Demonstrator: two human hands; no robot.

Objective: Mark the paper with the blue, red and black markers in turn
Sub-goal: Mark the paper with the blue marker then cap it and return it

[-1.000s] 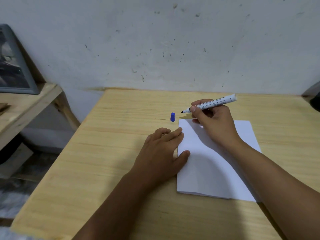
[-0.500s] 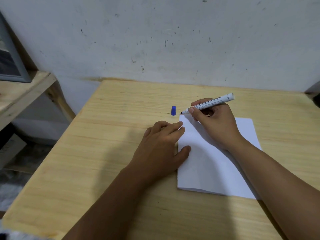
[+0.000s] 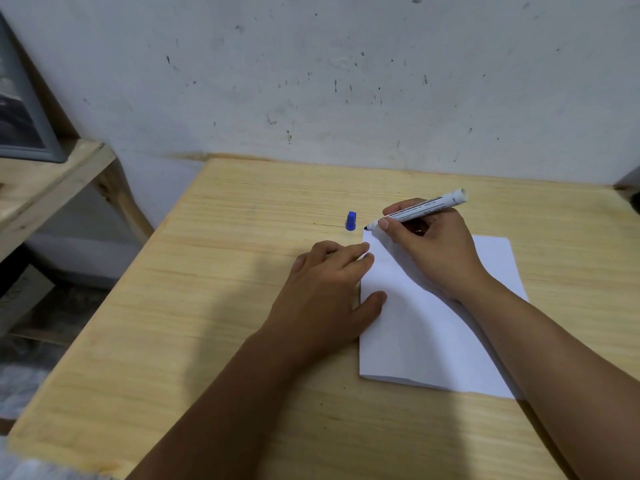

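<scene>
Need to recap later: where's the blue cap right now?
In the head view the blue cap stands on the wooden table, just left of the marker tip and the paper's far-left corner.

Dim, even light (soft forearm shadows); edges bend.

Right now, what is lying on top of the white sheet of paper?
On the white sheet of paper rest the left hand's thumb and fingertips and the right hand, its white-barrelled marker tipped at the far-left corner. Paper under the right hand and forearm is hidden; the visible part is unmarked.

wall [image 3: 346, 64]: white, scuffed | table [image 3: 225, 306]: pale wood | shelf [image 3: 45, 181]: wooden, left | framed picture [image 3: 20, 109]
</scene>
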